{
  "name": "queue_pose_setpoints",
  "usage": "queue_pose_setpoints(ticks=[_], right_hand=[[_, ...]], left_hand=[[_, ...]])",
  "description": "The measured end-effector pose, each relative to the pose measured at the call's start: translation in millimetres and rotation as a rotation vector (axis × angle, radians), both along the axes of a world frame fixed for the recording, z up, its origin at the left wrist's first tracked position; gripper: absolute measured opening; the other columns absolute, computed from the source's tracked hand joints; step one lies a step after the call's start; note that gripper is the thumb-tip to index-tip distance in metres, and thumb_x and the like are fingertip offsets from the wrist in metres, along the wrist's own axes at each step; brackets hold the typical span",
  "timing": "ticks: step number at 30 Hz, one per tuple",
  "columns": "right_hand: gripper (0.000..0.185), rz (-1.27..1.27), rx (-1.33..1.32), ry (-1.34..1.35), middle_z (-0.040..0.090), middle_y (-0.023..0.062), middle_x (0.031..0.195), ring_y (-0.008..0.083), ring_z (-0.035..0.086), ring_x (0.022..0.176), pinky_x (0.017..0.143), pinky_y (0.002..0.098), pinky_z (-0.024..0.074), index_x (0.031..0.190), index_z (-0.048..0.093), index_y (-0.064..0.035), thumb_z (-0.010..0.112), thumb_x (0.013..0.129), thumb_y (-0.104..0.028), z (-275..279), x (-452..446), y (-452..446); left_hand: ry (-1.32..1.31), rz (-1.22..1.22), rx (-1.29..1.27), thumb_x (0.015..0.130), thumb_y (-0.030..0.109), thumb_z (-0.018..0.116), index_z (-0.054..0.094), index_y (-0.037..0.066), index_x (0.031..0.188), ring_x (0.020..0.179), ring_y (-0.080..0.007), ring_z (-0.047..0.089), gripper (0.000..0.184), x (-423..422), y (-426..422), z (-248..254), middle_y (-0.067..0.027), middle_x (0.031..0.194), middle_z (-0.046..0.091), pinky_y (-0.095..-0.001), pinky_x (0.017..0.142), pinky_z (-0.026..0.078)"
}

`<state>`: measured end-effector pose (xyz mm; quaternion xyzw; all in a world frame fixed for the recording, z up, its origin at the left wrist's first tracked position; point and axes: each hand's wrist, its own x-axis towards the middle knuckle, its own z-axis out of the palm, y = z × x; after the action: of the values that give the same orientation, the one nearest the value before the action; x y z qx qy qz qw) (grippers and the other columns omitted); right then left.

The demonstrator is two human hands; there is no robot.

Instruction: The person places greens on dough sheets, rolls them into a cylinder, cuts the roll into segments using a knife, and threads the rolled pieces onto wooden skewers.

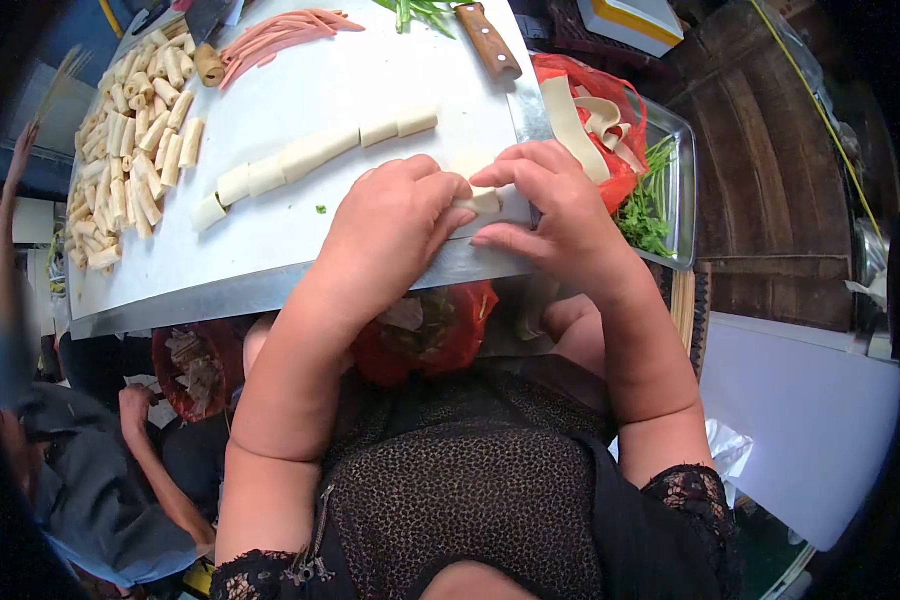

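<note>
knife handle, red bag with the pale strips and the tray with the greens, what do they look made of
Knife handle: probably wood, smooth finish, judging by its warm brown colour.
Red bag: thin plastic, slightly glossy, shown by its crinkles and translucent look.
Tray: likely metal, perhaps stainless steel, from its silvery, reflective rim.

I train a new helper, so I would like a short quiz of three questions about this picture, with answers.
1. True or false: the right hand grips the wooden handle.
2. What lies in the metal tray beside the red bag? A) pink strips B) green leaves C) piled rolls
3. Complete: the left hand is at a pale ____ near the table edge.

Key: 1. False; the handle is apart from both hands. 2. B. 3. Piece.
</note>
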<state>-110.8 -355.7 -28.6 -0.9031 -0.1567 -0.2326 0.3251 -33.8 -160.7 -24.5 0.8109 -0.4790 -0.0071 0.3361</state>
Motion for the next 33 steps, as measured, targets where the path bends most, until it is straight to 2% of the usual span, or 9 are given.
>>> queue_pose_setpoints(ticks=[3,7,16,21,23,25,29,31,33], right_hand=[[0.032,0.050,-0.001,0.009,0.064,0.0074,0.086,0.0313,0.061,0.087,0.078,0.0428,0.0489,0.098,0.066,-0.0085,0.080,0.070,-0.013,-2,0,-2],[0.019,0.119,0.030,0.201,0.064,0.0076,0.086,0.0303,0.062,0.084,0.077,0.0424,0.0489,0.089,0.067,-0.0082,0.077,0.073,-0.010,5,-12,-8],[0.010,0.116,0.017,0.220,0.062,0.0108,0.086,0.0304,0.061,0.084,0.074,0.0395,0.0492,0.086,0.068,-0.0037,0.073,0.078,-0.008,9,-8,-9],[0.012,0.091,0.042,0.191,0.062,0.0103,0.087,0.0305,0.060,0.088,0.077,0.0396,0.0502,0.087,0.068,-0.0036,0.073,0.077,-0.007,2,-8,-10],[0.013,0.107,0.240,0.173,0.062,0.0105,0.088,0.0306,0.061,0.089,0.077,0.0396,0.0505,0.088,0.067,-0.0035,0.073,0.077,-0.005,7,-9,-10],[0.015,0.114,0.170,0.170,0.063,0.0105,0.089,0.0306,0.061,0.089,0.078,0.0394,0.0507,0.089,0.067,-0.0034,0.074,0.076,-0.004,5,-7,-11],[0.021,0.072,0.019,0.081,0.063,0.0106,0.091,0.0306,0.062,0.088,0.078,0.0396,0.0510,0.093,0.068,-0.0033,0.075,0.074,-0.004,-5,0,-13],[0.020,0.051,-0.002,0.066,0.063,0.0108,0.091,0.0305,0.062,0.088,0.078,0.0397,0.0510,0.094,0.069,-0.0034,0.075,0.075,-0.004,-6,2,-14],[0.020,0.032,-0.022,0.051,0.063,0.0109,0.091,0.0305,0.062,0.088,0.078,0.0399,0.0511,0.096,0.069,-0.0034,0.074,0.076,-0.005,-6,3,-13]], left_hand=[[-0.033,-0.010,0.049,0.084,0.016,0.070,0.066,0.005,0.095,0.080,-0.0346,0.059,0.016,1,0,0,-0.0134,0.084,0.060,-0.0440,0.071,0.048],[-0.004,-0.158,0.139,0.084,0.019,0.069,0.066,0.005,0.093,0.080,-0.0340,0.059,0.017,-3,2,10,-0.0125,0.083,0.060,-0.0442,0.072,0.048],[0.081,-0.030,-0.023,0.075,0.015,0.078,0.063,0.006,0.094,0.086,-0.0310,0.058,0.026,-8,1,8,-0.0102,0.088,0.059,-0.0400,0.076,0.047],[0.005,-0.032,0.006,0.079,0.015,0.075,0.065,0.006,0.095,0.085,-0.0309,0.058,0.021,-7,-3,3,-0.0104,0.087,0.059,-0.0402,0.075,0.047],[-0.022,-0.019,0.015,0.081,0.015,0.074,0.065,0.006,0.096,0.084,-0.0307,0.058,0.020,-5,-4,3,-0.0105,0.086,0.059,-0.0401,0.074,0.047],[-0.134,0.001,0.059,0.084,0.014,0.072,0.066,0.006,0.098,0.083,-0.0301,0.059,0.018,-3,-6,1,-0.0111,0.086,0.060,-0.0401,0.072,0.048],[-0.105,0.017,0.004,0.082,0.013,0.071,0.065,0.004,0.093,0.086,-0.0329,0.059,0.015,-3,-9,0,-0.0115,0.087,0.060,-0.0433,0.077,0.048],[0.069,0.075,-0.086,0.085,0.011,0.072,0.066,0.002,0.102,0.082,-0.0289,0.060,0.020,-6,-9,4,-0.0125,0.090,0.060,-0.0379,0.073,0.050],[0.039,0.062,-0.044,0.084,0.009,0.072,0.065,0.001,0.104,0.083,-0.0285,0.060,0.023,-2,-7,1,-0.0126,0.092,0.060,-0.0374,0.074,0.050]])
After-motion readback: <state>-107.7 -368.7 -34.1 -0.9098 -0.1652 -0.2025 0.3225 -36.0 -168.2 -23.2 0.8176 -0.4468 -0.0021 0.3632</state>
